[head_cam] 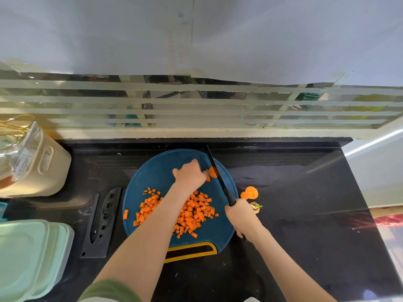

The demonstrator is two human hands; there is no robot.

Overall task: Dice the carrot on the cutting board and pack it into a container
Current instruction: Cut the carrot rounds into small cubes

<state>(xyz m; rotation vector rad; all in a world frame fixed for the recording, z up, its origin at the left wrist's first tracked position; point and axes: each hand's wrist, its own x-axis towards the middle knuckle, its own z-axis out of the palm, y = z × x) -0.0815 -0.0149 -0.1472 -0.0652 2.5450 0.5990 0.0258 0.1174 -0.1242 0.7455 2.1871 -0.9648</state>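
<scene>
Bench (294, 192) in black carries the blue cutting board (157, 171), and stacked green containers (30, 253) sit left of the board. Diced carrot (192, 212) lies heaped on the board's middle. My left hand (189, 173) holds the carrot piece (212, 172) with curled fingers near the board's far edge. My right hand (239, 212) grips the knife (220, 177) at the board's right rim, its blade against that piece.

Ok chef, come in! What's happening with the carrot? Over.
Left hand holds carrot piece on cutting board. Right hand grips knife, blade against it. Diced pile on board, unpacked. Scraps off board, nothing blocking.
</scene>
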